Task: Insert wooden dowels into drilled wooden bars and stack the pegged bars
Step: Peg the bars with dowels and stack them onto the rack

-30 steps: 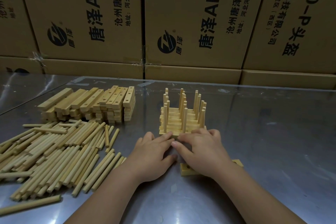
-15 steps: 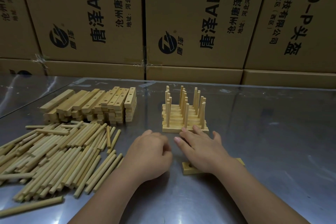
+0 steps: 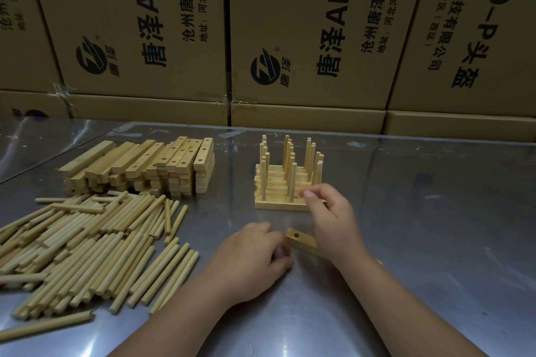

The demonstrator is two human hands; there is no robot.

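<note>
- Bar (image 3: 301,240): lies flat on the bench (image 3: 435,240), just in front of the pegged stack (image 3: 278,203) and partly under the right wrist. One drilled hole shows at its left end.
- Left hand (image 3: 255,258): knuckles up, fingers curled at the bar's left end. Whether it holds anything cannot be told.
- Right hand (image 3: 333,220): fingers curled at the stack's near right corner. A pinch on a peg cannot be confirmed.
- Dowels (image 3: 87,240): loose heap at left, with the bar pile (image 3: 139,165) behind it.
- Handling, as judged: bar and dowels are probably light, stiff, dry wood. Dowels roll, so pinch one mid-length. Hold the bar by its long sides, clear of the holes. A knock on the upright pegs could shift the stack.
</note>
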